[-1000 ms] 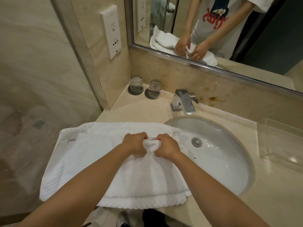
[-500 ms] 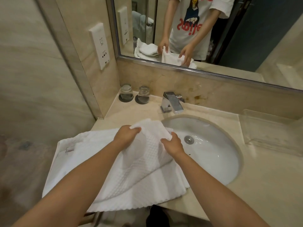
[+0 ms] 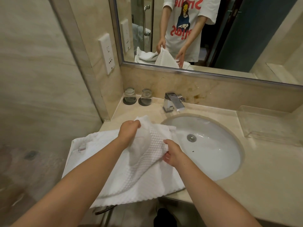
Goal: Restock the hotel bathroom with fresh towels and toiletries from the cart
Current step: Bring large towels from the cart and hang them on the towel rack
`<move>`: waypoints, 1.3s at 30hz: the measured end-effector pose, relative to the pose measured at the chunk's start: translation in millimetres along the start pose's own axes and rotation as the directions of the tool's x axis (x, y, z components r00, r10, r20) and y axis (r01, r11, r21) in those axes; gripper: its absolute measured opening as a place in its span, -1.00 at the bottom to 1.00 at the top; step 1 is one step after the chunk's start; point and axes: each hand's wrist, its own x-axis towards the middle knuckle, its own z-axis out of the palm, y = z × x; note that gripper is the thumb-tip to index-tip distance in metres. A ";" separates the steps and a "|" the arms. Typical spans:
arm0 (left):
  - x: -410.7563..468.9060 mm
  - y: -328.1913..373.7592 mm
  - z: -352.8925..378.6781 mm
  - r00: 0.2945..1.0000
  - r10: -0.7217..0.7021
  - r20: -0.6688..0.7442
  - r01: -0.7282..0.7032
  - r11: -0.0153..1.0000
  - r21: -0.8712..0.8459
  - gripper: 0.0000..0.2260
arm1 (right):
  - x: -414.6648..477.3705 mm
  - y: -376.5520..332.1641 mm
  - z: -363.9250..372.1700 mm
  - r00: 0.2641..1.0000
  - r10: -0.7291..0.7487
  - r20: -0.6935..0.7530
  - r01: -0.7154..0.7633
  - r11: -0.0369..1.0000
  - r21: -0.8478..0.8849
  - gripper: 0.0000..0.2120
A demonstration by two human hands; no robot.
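Towel (image 3: 147,164), waffle weave, is lying half-lifted over a 2nd towel (image 3: 91,154) on the counter (image 3: 262,177), just left of the basin (image 3: 213,158).

- Nearest: both towels are overhanging the counter's front edge. If I'm pulling the top one toward me, the lower one is likely dragging along and sliding off to the floor.
- R hand (image 3: 173,155) is gripping the towel's right edge, fingers curled into the cloth. That edge is hanging beside the basin rim. Slack here could be dropping a corner into the bowl. Can't tell if the bowl is wet.
- L hand (image 3: 129,131) is pinching the far corner, raised off the counter. Thin pinch, so a shake-out risks losing it.
- Further back: 2 glasses (image 3: 129,95) and the faucet (image 3: 173,102) are standing near that raised corner. A wide flick is the thing that would be tipping a glass over.
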 end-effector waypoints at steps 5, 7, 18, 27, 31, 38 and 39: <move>-15.6 20.5 -22.7 0.992 0.037 -0.118 -0.050 0.993 -0.110 -0.84 | -16.3 -8.6 9.4 0.998 0.002 0.060 -0.010 0.991 0.137 -0.68; -19.6 27.0 -34.0 0.982 0.076 -0.175 -0.101 0.986 -0.136 -0.81 | -26.0 -14.5 17.8 0.992 -0.030 0.121 0.002 0.974 0.226 -0.64; -63.8 48.0 -92.4 0.912 0.201 -0.357 -0.268 0.952 -0.149 -0.71 | -78.8 -58.7 78.6 0.882 -0.429 0.196 0.424 0.903 0.066 -0.71; -159.5 46.7 -131.1 0.752 0.128 -0.647 -0.221 0.973 -0.065 -0.54 | -144.6 -63.8 105.9 0.763 -0.412 0.497 0.507 0.860 -0.065 -0.62; -215.0 29.3 -131.9 0.642 0.088 -0.762 -0.278 0.953 -0.124 -0.54 | -181.5 -48.3 103.8 0.676 -0.387 0.627 0.568 0.816 -0.109 -0.68; -320.2 -6.7 -126.3 0.354 0.011 -0.935 -0.348 0.930 -0.121 -0.74 | -244.9 1.0 104.5 0.516 -0.307 0.800 0.653 0.745 -0.136 -0.67; -334.5 -13.2 -128.0 0.312 -0.011 -0.950 -0.363 0.923 -0.130 -0.73 | -253.2 11.5 105.9 0.498 -0.282 0.820 0.657 0.740 -0.144 -0.62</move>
